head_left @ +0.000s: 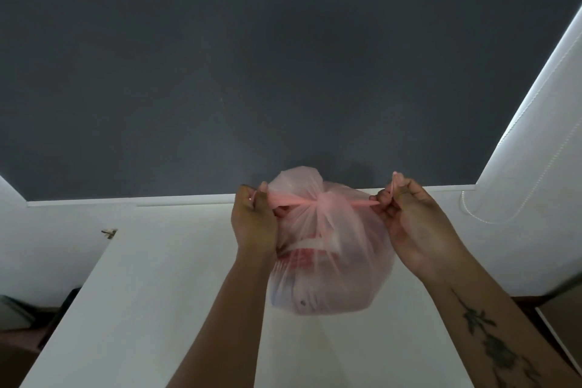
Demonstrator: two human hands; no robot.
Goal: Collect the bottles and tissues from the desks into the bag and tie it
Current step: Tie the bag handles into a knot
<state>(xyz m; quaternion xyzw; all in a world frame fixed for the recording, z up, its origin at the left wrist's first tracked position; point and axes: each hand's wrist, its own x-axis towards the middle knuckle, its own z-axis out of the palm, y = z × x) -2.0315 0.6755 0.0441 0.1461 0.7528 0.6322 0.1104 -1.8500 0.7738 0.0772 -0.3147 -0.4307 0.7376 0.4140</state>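
Nearest the camera, two bare forearms reach out over the white desk (157, 293), the right one bearing a dark flower tattoo (491, 340). Between them is the pink bag (330, 280), which seems to rest on the desk near its far edge, with its bulging body lying lower than and between the two hands. The bag stands upright, its long axis running from its rounded bottom up to the gathered neck. Its thin film is see-through, creased into fine pleats that fan out below the neck. Blurred red, white and bluish shapes show inside, though what they are cannot be told. The left grip (253, 224) is closed round the left strand (286, 199) of the bag's top, back of the hand to the camera and pressed against the bag's left side. The right grip (415, 224), palm up, pinches the right strand (362, 204) between curled fingers and thumb, just clear of the bag's right shoulder. Both strands are taut and run level, left to right, meeting at the knot (318, 200) midway between the hands. A loose puff of film (296, 179) stands up just behind the knot. Beyond the desk edge rises a dark grey wall (283, 57), and at the far right a white blind (535, 135) with a looped cord (491, 217).
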